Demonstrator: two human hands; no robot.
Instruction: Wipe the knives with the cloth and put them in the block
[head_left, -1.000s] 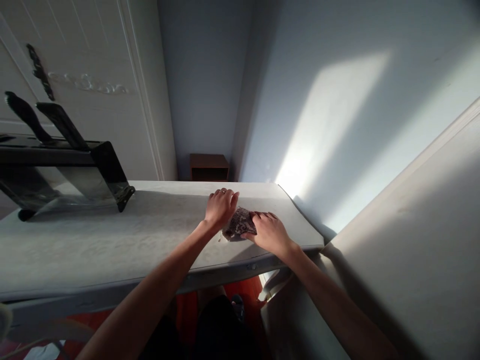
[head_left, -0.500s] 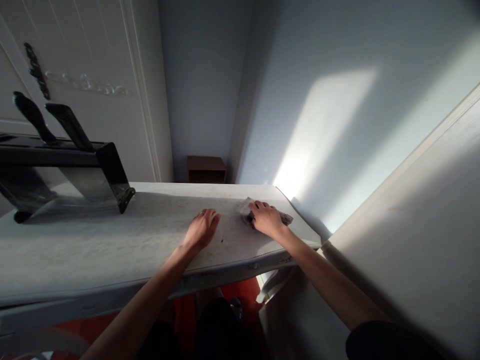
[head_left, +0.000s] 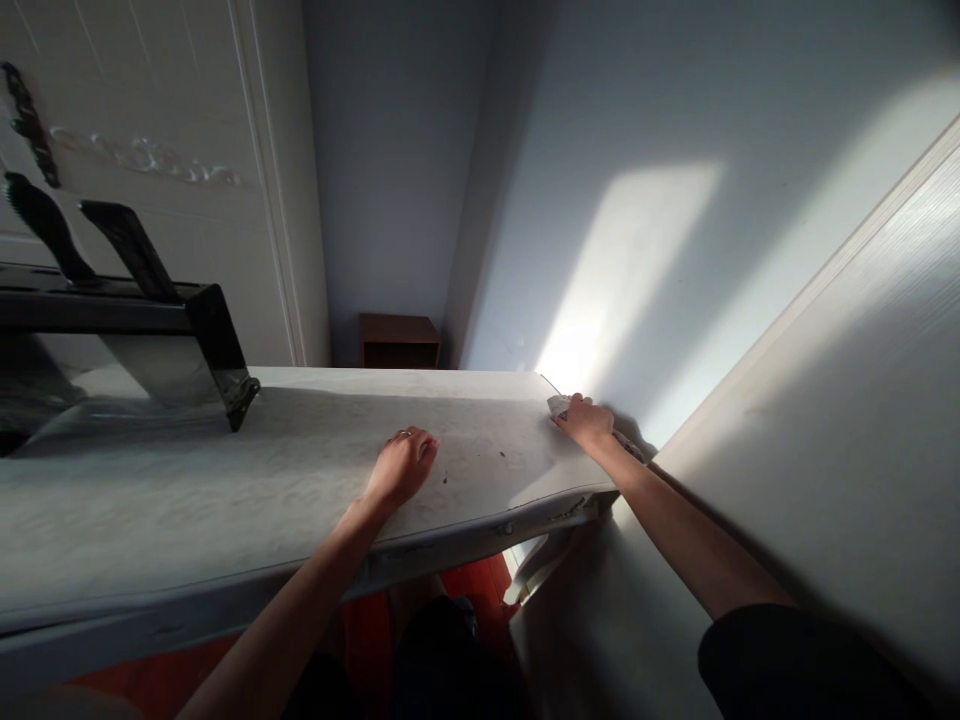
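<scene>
My right hand (head_left: 589,422) is closed on a crumpled, pale and brown-patterned cloth (head_left: 557,406) at the right end of the white tabletop (head_left: 322,480). Part of the cloth sticks out behind the hand, toward the wall; the rest is hidden under the palm. Near the middle of the table, my left hand (head_left: 403,466) rests with its fingers curled in, a ring on one of them, and nothing shows in it. Two small dark specks lie on the tabletop between my hands.
A black knife rack (head_left: 127,310) with clear sides and two dark-handled knives stands at the left. A white cabinet (head_left: 172,200) rises behind it. A small brown box-like unit (head_left: 400,330) sits beyond the table. A bluish wall (head_left: 600,100) and a white panel (head_left: 840,400) bound the right.
My right hand has slid the cloth rightward to the table's end by the wall. A dark speck shows where the cloth was. The left hand's fingers have curled in more; the view has shifted slightly.
</scene>
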